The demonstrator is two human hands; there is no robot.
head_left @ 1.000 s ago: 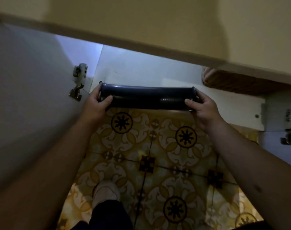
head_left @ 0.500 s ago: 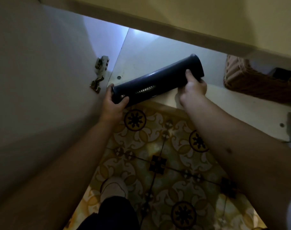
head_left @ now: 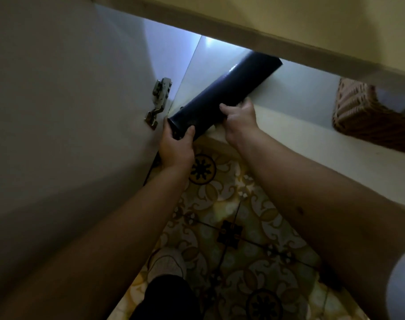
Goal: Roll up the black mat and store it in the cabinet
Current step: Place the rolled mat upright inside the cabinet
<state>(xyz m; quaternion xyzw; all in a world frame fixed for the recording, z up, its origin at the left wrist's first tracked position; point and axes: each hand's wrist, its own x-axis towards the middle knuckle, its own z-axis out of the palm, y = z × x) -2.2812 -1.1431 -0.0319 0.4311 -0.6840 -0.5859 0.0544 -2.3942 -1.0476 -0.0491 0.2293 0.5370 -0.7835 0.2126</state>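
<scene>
The rolled black mat [head_left: 229, 93] points diagonally into the open white cabinet [head_left: 296, 135], its far end up under the counter edge and over the cabinet floor. My left hand [head_left: 176, 144] grips the near end of the roll, just outside the cabinet's front edge. My right hand [head_left: 239, 116] holds the roll from its right side, about midway along. The far tip of the mat is partly hidden by the countertop above.
The open cabinet door [head_left: 65, 107] with a metal hinge [head_left: 159, 100] stands close on the left. A woven brown basket [head_left: 367, 112] sits inside the cabinet at the right. A beige countertop [head_left: 289, 24] overhangs. Patterned yellow floor tiles [head_left: 231, 204] and my foot [head_left: 167, 264] lie below.
The mat has swung from level across the opening to a steep diagonal, its right end going deeper into the cabinet. My right hand slid toward the middle of the roll.
</scene>
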